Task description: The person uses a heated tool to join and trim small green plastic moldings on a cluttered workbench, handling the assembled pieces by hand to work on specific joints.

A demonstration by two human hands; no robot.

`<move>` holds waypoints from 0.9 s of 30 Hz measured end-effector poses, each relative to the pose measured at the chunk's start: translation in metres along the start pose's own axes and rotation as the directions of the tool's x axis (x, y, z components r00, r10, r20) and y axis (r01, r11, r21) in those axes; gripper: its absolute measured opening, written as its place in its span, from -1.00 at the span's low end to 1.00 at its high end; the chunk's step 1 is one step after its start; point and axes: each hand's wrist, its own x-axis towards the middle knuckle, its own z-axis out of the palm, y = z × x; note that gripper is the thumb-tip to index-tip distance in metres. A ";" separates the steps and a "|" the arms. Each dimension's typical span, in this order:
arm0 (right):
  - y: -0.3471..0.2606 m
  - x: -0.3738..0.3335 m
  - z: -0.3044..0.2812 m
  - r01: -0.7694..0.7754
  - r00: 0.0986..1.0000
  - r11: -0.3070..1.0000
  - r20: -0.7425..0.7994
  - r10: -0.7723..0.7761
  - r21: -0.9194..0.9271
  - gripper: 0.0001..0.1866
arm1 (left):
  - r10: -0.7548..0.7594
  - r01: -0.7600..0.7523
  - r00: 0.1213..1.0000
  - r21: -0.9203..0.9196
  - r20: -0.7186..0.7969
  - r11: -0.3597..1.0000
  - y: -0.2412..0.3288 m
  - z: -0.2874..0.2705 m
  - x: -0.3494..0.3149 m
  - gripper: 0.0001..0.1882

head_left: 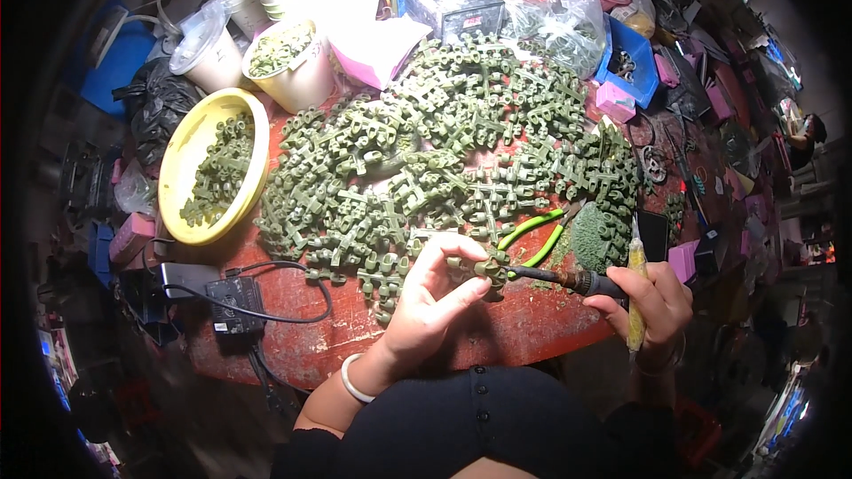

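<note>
My left hand [424, 309], with a pale bangle at the wrist, pinches a small green branched piece [490, 271] between thumb and fingers above the near edge of the table. My right hand [655, 303] grips a soldering iron [579, 281] with a dark handle. Its tip points left and meets the green piece, or comes very close to it. Tucked upright in the same hand is a thin yellow stick-like tool [636, 302]. Beyond both hands, a big heap of similar green pieces [417, 182] spreads over the red table [373, 341]. Green-handled pliers [530, 229] lie just past the iron.
A yellow basin [169, 204] of green pieces stands at the left, with white buckets [297, 84] behind it. A black power adapter [235, 302] and its cord lie near left. Beside the pliers sits a rough green lump [588, 238]. A blue bin [641, 71] is at far right.
</note>
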 end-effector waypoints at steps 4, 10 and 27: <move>-0.002 0.001 0.001 0.005 1.000 1.000 0.002 -0.005 0.010 -0.58 | 0.030 -0.030 0.999 0.030 0.010 0.999 -0.001 -0.001 -0.001 -0.70; -0.002 0.000 0.002 -0.010 1.000 1.000 0.006 0.010 -0.002 -0.59 | 0.047 -0.047 0.999 0.030 0.009 0.998 -0.002 0.000 0.000 -0.70; -0.002 -0.006 -0.004 -0.029 0.999 0.999 0.026 0.028 0.043 -0.55 | 0.364 -0.332 0.929 0.297 -0.059 0.895 -0.010 -0.006 -0.009 -0.63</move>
